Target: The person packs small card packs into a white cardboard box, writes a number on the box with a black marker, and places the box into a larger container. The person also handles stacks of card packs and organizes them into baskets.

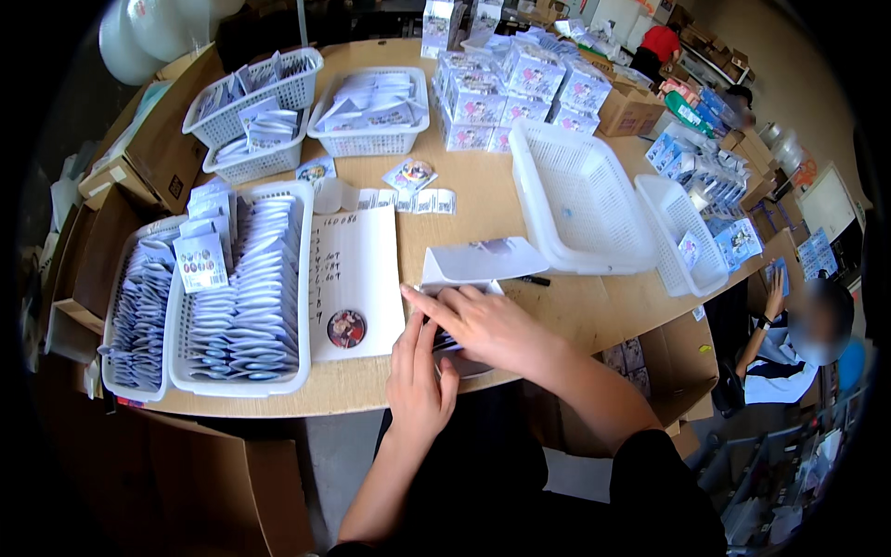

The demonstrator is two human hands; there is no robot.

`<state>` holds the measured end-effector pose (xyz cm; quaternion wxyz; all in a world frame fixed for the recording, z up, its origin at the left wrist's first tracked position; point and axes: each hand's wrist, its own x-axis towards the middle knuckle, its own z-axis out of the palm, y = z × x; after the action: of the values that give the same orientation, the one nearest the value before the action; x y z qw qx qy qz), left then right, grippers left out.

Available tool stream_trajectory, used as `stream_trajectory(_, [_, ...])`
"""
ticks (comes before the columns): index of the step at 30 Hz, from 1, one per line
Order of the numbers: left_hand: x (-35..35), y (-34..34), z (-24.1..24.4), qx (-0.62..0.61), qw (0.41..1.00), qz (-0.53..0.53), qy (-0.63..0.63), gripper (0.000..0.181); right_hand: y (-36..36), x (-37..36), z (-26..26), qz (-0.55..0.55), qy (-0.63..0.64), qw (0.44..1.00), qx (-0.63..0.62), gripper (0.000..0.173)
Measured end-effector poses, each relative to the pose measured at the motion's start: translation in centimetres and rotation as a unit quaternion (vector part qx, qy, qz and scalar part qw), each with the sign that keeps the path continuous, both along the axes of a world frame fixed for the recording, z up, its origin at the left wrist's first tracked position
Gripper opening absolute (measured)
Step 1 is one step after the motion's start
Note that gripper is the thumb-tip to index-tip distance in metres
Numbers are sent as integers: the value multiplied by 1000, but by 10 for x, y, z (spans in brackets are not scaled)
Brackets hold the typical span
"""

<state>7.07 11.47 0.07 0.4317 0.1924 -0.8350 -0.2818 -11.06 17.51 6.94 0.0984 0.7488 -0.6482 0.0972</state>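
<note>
Near the table's front edge stands a small white cardboard box (484, 261) with its lid flap raised. My right hand (480, 324) lies over the box's opening, index finger pointing left. Against the box's left side rests my left hand (421, 376), its fingertips touching the right hand's fingers. Some packets inside show between the hands; whether either hand grips one is hidden. Left of the box lies a white sheet (355, 278) with handwritten numbers and a round picture badge (346, 328). A black pen (534, 280) lies behind the right hand.
White plastic baskets of flat packets (240, 285) stand at left, with more (372, 104) behind. An open white basket (585, 202) and a narrower one (679, 237) stand at right. Printed boxes (515, 90) are stacked at the back. A co-worker (786, 348) sits at far right.
</note>
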Motion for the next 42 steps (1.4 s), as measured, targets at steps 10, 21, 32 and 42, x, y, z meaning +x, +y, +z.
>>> stream_trajectory(10, [-3,3,-11,0,999,33,19,61,9,4,14,6,-102,995,6,130])
stream_trajectory(21, [3,1,-7,20,999,36,-20,43,16,4,22,-13,-146,988,43,128])
stream_trajectory(32, [13,-4,31,-50,986,48,-152,43,60,8,36,-92,-127,986,49,50])
stream_trajectory(42, [6,0,40,-69,979,53,-182,45,74,14,17,-109,-177,978,9,53])
